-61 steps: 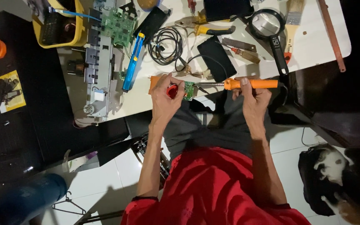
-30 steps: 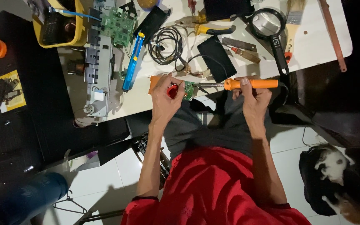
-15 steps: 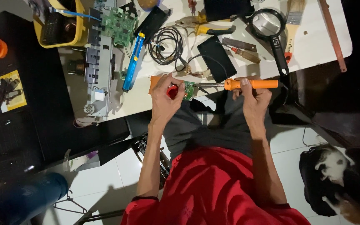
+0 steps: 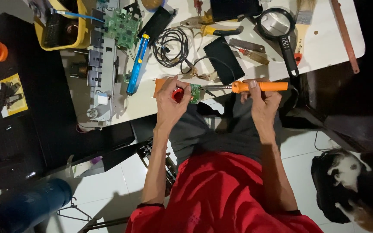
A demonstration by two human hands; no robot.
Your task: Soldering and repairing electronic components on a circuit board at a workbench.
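Note:
My left hand [image 4: 171, 100] grips a small green circuit board [image 4: 195, 93] with a red part [image 4: 178, 94] at the near edge of the white table [image 4: 324, 47]. My right hand [image 4: 262, 98] holds an orange-handled soldering iron [image 4: 260, 86] level, its metal tip pointing left and touching the board. An orange piece [image 4: 160, 85] shows behind my left fingers. Both hands hover just in front of the table edge, over my lap.
On the table lie a magnifying glass [image 4: 277, 23], yellow-handled pliers [image 4: 214, 28], a coiled black cable [image 4: 171, 41], a black rectangular device [image 4: 223, 60], a blue desoldering pump [image 4: 137, 64], a large green board [image 4: 121, 26] and a yellow bin [image 4: 63, 26]. A cat [image 4: 346, 185] lies on the floor at right.

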